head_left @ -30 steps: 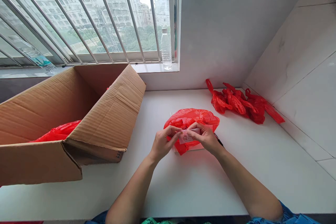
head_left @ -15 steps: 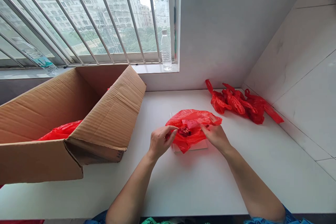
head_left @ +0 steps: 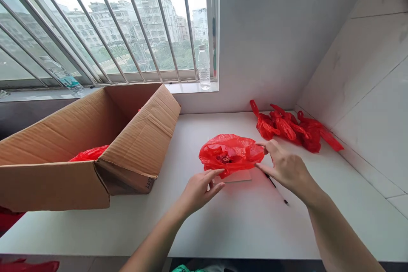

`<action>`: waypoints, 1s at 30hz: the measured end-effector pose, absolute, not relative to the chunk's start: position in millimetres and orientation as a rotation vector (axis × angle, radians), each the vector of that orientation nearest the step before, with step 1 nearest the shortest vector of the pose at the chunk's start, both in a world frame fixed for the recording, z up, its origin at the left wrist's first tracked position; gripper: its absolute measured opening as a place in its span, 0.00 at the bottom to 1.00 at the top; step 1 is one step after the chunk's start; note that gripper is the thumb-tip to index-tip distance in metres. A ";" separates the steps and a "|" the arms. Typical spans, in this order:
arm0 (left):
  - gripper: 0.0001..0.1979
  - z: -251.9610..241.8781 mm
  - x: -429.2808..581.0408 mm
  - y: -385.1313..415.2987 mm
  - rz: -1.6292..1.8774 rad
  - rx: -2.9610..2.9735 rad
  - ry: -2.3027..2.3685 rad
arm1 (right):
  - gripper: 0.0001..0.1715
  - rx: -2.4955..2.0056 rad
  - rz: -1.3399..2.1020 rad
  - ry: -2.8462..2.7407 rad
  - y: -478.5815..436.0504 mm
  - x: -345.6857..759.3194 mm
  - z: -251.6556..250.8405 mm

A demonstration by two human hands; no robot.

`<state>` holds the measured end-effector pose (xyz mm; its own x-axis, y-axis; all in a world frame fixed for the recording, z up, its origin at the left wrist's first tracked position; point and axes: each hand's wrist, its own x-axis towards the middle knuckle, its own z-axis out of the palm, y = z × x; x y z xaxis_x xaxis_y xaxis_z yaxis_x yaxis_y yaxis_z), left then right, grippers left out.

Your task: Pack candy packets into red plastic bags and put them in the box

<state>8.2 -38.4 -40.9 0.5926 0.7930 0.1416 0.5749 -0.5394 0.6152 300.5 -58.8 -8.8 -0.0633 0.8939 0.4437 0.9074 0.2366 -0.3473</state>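
Left hand (head_left: 200, 187): thumb and fingers spread, tips at the near edge of the red plastic bag (head_left: 247, 153); contact cannot be told.
Right hand (head_left: 285, 168): thumb and forefinger parted, at the bag's right end.
Bag, position: between the hands, beyond the left fingertips.
Bag, lie: mouth open upward; long axis left to right, one end toward the right hand.
Printed packet (head_left: 225, 159): dark red, inside the mouth.
Flat white slab (head_left: 239, 177): under the bag, right of the left fingertips.
Pen (head_left: 278, 190): below the right thumb, slanting nearer and rightward.
Knotted red bags (head_left: 285, 126): beyond the right hand.
Cardboard box (head_left: 140, 136): left of the left hand, open.
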 end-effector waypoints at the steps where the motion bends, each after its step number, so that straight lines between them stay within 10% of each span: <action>1: 0.16 -39.5 9.1 -37.6 0.593 2.286 1.090 | 0.16 -1.632 -0.051 -1.991 -53.7 299.7 -8.2; 14: 0.12 61.4 -4.1 13.6 1.544 2.027 1.351 | 0.13 -0.796 0.682 -1.074 16.1 289.5 40.5; 30: 0.14 88.9 -4.4 -11.7 0.513 2.891 1.206 | 0.22 -0.668 0.921 -1.056 7.5 276.5 40.6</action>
